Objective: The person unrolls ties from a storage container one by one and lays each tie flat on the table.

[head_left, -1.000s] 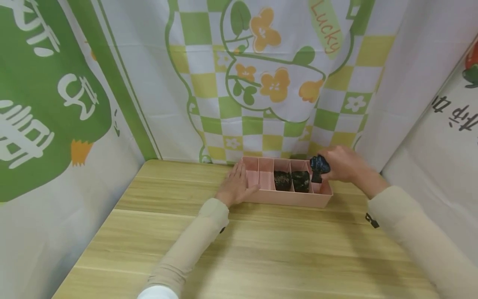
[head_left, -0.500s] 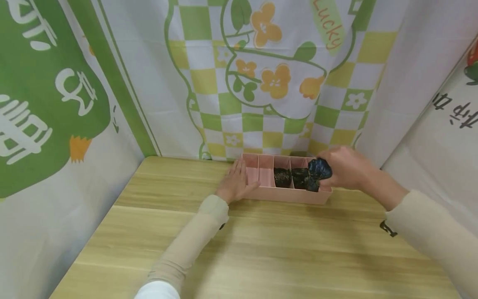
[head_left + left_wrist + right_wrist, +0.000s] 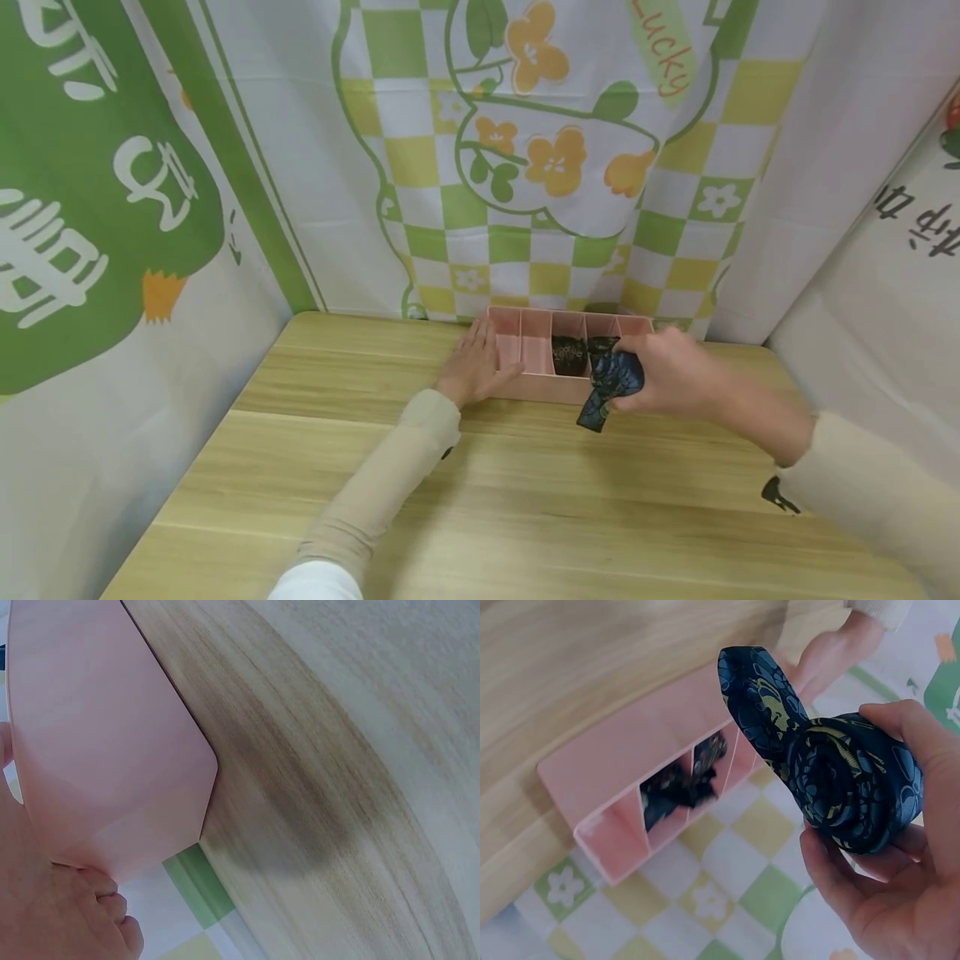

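My right hand [image 3: 671,379] holds a rolled necktie [image 3: 859,787] between thumb and fingers, in front of the box. The tie is navy with blue and yellow figures, and its pointed tail sticks out of the roll. Below it stands a long pink divided box [image 3: 540,388] at the back of the table. A dark patterned roll [image 3: 570,356] sits in its middle compartment; another dark roll [image 3: 710,750] in the neighbouring compartment is mostly covered by my held tie in the head view. My left hand [image 3: 471,367] rests on the box's left end, fingers straight along the rim, thumb at the front wall.
The wooden table [image 3: 450,500] stretches out in front of the box. Behind it hangs a checked, flowered cloth [image 3: 540,275], with printed cloths on both sides. The two left compartments [image 3: 536,354] show their pink floor.
My right hand has lifted the rolled necktie out of the box's right part and brought it forward and left, its tail now hanging past the front wall. My left hand stays put.
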Demonstrator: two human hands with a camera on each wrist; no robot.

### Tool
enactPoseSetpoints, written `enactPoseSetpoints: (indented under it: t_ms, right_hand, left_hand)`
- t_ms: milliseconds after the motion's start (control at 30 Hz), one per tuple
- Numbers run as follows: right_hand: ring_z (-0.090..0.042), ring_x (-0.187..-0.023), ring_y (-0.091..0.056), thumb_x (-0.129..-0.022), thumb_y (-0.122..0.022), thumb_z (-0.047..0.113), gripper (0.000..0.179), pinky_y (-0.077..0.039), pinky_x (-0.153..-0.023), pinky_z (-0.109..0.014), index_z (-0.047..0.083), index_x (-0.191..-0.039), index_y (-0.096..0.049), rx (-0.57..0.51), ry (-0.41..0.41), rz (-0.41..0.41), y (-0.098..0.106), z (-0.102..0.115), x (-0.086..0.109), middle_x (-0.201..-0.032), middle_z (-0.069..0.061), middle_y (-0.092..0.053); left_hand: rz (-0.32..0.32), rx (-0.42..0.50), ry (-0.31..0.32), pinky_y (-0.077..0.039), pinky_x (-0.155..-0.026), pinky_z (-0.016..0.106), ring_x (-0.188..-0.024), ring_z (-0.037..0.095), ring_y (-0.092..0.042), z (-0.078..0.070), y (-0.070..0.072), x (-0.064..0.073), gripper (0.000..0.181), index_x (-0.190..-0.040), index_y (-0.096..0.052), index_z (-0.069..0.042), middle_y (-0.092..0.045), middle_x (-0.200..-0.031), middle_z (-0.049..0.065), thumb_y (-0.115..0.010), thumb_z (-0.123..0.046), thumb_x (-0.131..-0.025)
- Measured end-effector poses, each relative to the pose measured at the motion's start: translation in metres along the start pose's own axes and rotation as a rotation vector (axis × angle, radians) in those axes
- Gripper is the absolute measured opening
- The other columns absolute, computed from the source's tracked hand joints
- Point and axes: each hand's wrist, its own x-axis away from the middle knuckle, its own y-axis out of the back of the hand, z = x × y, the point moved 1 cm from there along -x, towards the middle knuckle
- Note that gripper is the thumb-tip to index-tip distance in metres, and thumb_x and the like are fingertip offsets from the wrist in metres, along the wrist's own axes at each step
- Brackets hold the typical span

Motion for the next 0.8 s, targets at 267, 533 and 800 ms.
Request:
enactPoseSetpoints:
  t_ms: [267,533,800]
  right_hand:
    - [-0.007,-0.062,-0.060,-0.075,-0.091,0.038,0.061,-0.051,-0.055,-0.023,-0.004,-0.116,-0.073,-0.114,-0.061,0.005,-0.018,0.017,0.003,-0.090,-0.008,-0.072]
    - [-0.008,-0.063,-0.059,-0.076,-0.087,0.043,0.054,-0.051,-0.057,-0.025,0.004,-0.111,-0.076,-0.310,-0.137,0.081,-0.046,0.022,0.006,-0.079,0.002,-0.069]
    - [-0.010,-0.061,-0.053,-0.078,-0.088,0.040,0.035,-0.046,-0.057,-0.025,0.011,-0.088,-0.072,-0.476,-0.177,0.111,-0.081,0.021,0.006,-0.070,0.005,-0.060]
  left_hand:
    - [0.022,0.010,0.009,-0.012,-0.135,0.050,-0.166,0.037,-0.002,0.000,-0.001,-0.001,0.102,-0.166,-0.004,0.007,0.003,-0.176,0.023,-0.035,-0.069,-0.104]
    - [0.034,0.001,0.020,-0.011,-0.135,0.050,-0.166,0.036,0.000,0.003,-0.004,-0.005,0.103,-0.166,-0.003,0.006,0.004,-0.177,0.022,-0.033,-0.071,-0.104]
    - [0.025,0.003,0.018,-0.013,-0.135,0.049,-0.166,0.037,-0.003,0.000,0.000,-0.001,0.101,-0.166,-0.006,0.006,0.001,-0.177,0.023,-0.035,-0.070,-0.105]
